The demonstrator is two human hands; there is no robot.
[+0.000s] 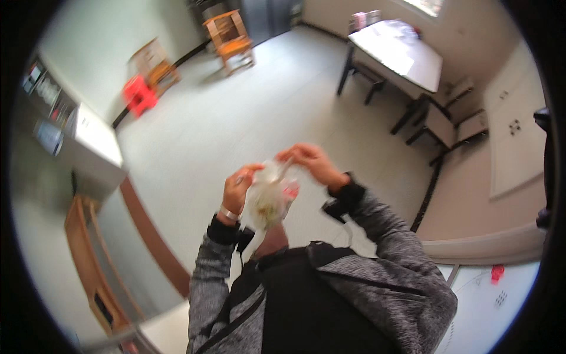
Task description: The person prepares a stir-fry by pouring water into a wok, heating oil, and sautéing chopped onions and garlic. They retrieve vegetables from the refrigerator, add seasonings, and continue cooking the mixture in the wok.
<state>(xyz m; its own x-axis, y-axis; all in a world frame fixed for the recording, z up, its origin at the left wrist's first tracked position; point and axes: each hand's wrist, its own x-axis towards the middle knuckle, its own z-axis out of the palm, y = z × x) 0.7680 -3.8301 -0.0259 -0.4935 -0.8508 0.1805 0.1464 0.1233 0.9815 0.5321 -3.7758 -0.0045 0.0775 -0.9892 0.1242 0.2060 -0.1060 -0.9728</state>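
Observation:
A translucent plastic bag [266, 204] with something pale and greenish-yellow inside hangs in front of my body, above the floor. My left hand [237, 186] grips the bag's upper left edge; a ring and a pale wristband show on it. Higher and to the right, my right hand [309, 160] pinches the twisted top of the bag between its fingers. Red print or a red thing [290, 190] shows at the bag's right side; blur hides which. What exactly the bag contains cannot be made out.
A white-topped table [393, 48] with dark chairs [440, 126] stands at the upper right. Wooden chairs [232, 44] and a red plastic stool [139, 95] line the far left wall. A white cabinet [95, 141] is at the left, near an open wooden door [90, 261].

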